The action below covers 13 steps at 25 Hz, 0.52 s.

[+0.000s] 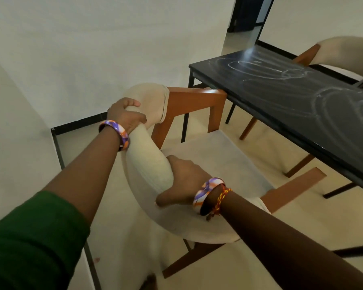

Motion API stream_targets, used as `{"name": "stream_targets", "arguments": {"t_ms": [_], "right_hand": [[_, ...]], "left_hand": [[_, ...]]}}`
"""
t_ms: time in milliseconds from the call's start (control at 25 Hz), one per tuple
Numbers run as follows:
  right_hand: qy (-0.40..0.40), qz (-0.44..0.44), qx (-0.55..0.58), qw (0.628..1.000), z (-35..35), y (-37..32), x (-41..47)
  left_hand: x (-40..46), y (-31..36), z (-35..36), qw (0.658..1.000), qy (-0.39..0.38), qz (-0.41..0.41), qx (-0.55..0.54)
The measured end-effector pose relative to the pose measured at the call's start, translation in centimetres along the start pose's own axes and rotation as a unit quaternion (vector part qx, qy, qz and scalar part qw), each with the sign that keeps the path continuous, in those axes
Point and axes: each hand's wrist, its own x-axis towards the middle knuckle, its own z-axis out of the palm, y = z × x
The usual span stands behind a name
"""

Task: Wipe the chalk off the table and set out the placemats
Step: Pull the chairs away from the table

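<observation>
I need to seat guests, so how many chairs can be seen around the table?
2. One chair is at the black table's near side, both hands gripping its cream backrest. The other chair stands on the far side. More may be out of frame.

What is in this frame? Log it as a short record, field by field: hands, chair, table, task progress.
left hand: grips the upper curve of the chair's padded backrest
right hand: grips the backrest lower down, nearer the camera
chair: cream upholstery, wooden frame, standing at the end of the table
table: black top, covered with white chalk marks
second chair: at the table's far side
placemats: none in view
cloth: none in view
task progress: wiping not yet begun
</observation>
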Motion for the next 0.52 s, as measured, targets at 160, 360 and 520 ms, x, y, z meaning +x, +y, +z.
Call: {"name": "stream_targets", "arguments": {"t_ms": [160, 360, 520], "right_hand": [[0.005, -0.007, 0.01, 1.0, -0.2, 0.1, -0.7], [0.028, -0.011, -0.01, 1.0, -0.3, -0.1, -2.2], [0.011, -0.016, -0.018, 1.0, 0.1, 0.1, -4.5]], "left_hand": [[-0.2, 0.2, -0.1, 1.0, 0.0, -0.001, 0.008], [-1.4, 0.5, -0.6, 0.999, -0.008, 0.01, 0.033], [-3.8, 0.2, -1.3, 1.0, -0.007, 0.002, 0.013]]}}
